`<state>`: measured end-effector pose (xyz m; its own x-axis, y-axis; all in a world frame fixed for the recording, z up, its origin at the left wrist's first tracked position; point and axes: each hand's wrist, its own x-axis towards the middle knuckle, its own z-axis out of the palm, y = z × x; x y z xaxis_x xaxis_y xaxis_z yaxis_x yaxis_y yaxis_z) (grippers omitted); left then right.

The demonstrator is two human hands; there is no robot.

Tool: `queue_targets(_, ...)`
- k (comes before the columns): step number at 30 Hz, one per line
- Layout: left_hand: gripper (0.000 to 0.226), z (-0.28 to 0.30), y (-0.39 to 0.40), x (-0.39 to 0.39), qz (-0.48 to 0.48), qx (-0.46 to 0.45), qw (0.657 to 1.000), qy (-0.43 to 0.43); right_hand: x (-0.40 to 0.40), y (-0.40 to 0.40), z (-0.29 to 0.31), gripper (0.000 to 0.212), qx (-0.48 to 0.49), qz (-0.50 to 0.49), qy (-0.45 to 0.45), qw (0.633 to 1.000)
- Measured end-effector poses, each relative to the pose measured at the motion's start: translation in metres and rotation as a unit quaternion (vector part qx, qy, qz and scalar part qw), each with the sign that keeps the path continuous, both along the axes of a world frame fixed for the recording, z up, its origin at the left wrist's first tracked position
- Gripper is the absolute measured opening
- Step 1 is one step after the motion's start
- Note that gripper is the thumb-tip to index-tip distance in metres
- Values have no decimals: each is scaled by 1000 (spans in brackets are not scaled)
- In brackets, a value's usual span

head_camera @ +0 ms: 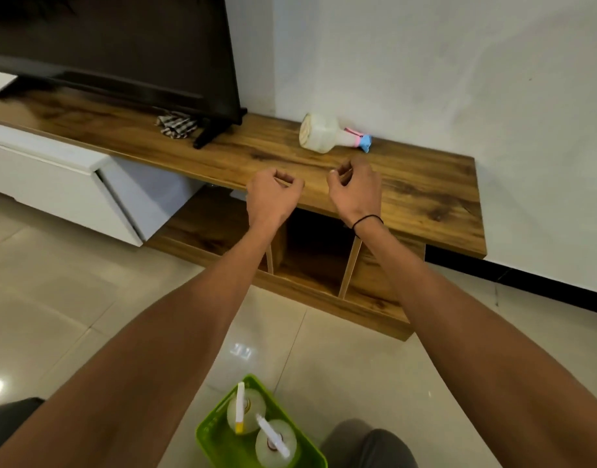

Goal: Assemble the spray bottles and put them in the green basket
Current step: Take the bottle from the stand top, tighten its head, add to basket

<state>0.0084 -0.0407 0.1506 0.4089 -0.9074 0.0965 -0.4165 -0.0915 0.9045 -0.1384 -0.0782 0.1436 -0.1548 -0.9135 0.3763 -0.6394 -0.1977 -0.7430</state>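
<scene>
1. Way out at 10 o'clock there's the TV (114, 52) with a rag (176, 124) tucked by its foot. None of that matters for us right now.

2. Our left hand (273, 194) hovers over the shelf's (425, 184) front edge, fingers loosely curled in, holding nothing.

3. Our right hand (356, 189) sits just beside it, same deal: loosely curled, empty, black band (367, 220) on the wrist.

4. The thing we care about: the last bottle (325, 134) is lying on its side near the wall, at about 12 to 1 o'clock from our hands. Fat base points to 9 o'clock, blue sprayer (364, 143) to 3 o'clock, so its long axis runs across our reach, not along it. It looks already capped, though we can't tell how tight.

5. Right hand is nearer, we'd say. Reaching straight ahead and wrapping the body seems the easy grab.

6. The basket (256, 434) is down at 6 o'clock on the floor, two bottles in it already, with room left on the near side as far as we can see.
</scene>
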Motion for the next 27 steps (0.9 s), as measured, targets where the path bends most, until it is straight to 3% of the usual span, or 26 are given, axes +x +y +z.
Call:
queue_targets(6,23,2,-62,-4,-24,12,999,-32,-16,-55,-13,18,102,-17,-101,989)
queue_targets(9,53,3,-96,-4,-48,20,996,-75,-17,-84,-20,16,151,-24,-181,971)
queue_targets(12,90,6,-128,-6,-62,11,980,-189,-15,-113,-20,22,182,-38,-265,946)
queue_targets(17,113,12,-181,-6,-111,-11,915,-387,-7,-150,-8,18,221,-37,-436,871)
queue_targets(22,117,31,-222,-12,-201,46,792,-575,-4,-173,4,37,270,-17,-581,767)
queue_targets(24,111,35,-232,-15,-205,57,773,-598,-2,-177,8,37,288,-2,-599,747)
queue_targets(27,110,41,-236,-17,-209,62,779,-588,0,-178,12,38,313,13,-593,742)
